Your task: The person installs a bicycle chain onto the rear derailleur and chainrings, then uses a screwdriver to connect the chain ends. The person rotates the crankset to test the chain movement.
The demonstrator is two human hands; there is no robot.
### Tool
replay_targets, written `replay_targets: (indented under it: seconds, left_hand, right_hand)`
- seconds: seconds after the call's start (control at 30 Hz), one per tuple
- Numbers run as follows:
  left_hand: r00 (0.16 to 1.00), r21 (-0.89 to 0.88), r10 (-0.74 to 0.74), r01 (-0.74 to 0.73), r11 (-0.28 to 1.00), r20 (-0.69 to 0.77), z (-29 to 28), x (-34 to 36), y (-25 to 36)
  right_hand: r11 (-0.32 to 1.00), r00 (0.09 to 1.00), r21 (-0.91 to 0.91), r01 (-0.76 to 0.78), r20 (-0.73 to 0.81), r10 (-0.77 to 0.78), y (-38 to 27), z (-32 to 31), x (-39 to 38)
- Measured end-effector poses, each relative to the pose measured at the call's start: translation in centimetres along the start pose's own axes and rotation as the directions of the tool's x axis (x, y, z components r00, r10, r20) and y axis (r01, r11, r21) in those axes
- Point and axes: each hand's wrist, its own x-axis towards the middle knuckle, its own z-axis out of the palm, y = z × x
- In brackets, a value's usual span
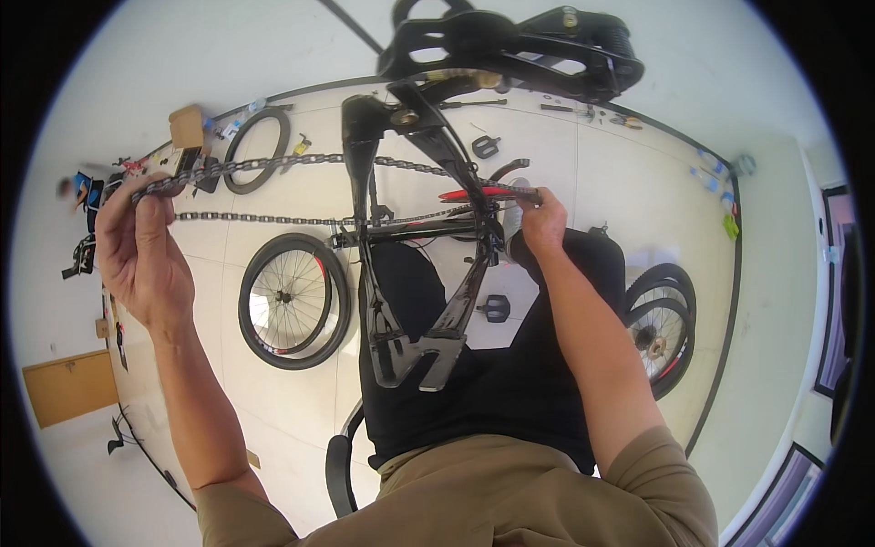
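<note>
A dark bicycle chain (272,164) stretches across the view as a long, narrow loop. Its left end is pinched in the fingers of my left hand (146,237), which is raised out to the left. The chain's other end meets a red chainring (488,193), seen nearly edge-on. Beside that ring, my right hand (545,221) is closed at the chain's right end; its exact grip is partly hidden. Between my hands stands a black bicycle frame (366,182), with both strands of chain passing by its tubes. A crank arm (509,170) sticks out beyond the chainring.
Wheels lie left (342,314) and right (682,314) on the floor. A loose tyre (228,155), a pedal (486,146), another pedal (494,308) and pliers (627,120) are scattered about. A black clamp (510,41) hangs overhead. A person (82,190) is at far left.
</note>
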Motion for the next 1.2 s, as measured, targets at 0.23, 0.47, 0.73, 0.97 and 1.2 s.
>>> replay_targets:
  seconds: [0.23,0.47,0.73,0.97,1.2]
  left_hand:
    - [0.995,0.081,0.078,-0.083,0.993,0.057,0.2,1.2,-0.4]
    - [0.994,0.059,0.103,-0.105,0.993,0.046,0.6,0.9,-0.4]
    - [0.983,0.1,0.153,-0.163,0.982,0.098,1.0,1.2,0.2]
    - [0.939,0.26,0.276,-0.324,0.91,0.205,2.7,2.5,1.2]
    - [0.944,0.197,0.206,-0.26,0.945,0.258,4.4,2.7,1.9]
  right_hand:
    - [0.985,0.997,0.164,0.055,0.05,-0.064,0.1,0.9,-0.6]
    - [0.95,0.949,-0.101,0.294,-0.091,-0.303,1.1,1.1,-0.3]
    - [0.993,0.989,0.106,0.059,-0.14,-0.044,-0.2,1.8,-0.6]
    - [0.999,0.995,0.03,0.032,-0.098,-0.029,-0.3,1.9,-0.4]
    - [0.999,0.997,0.015,-0.041,-0.068,0.042,0.0,2.3,-0.1]
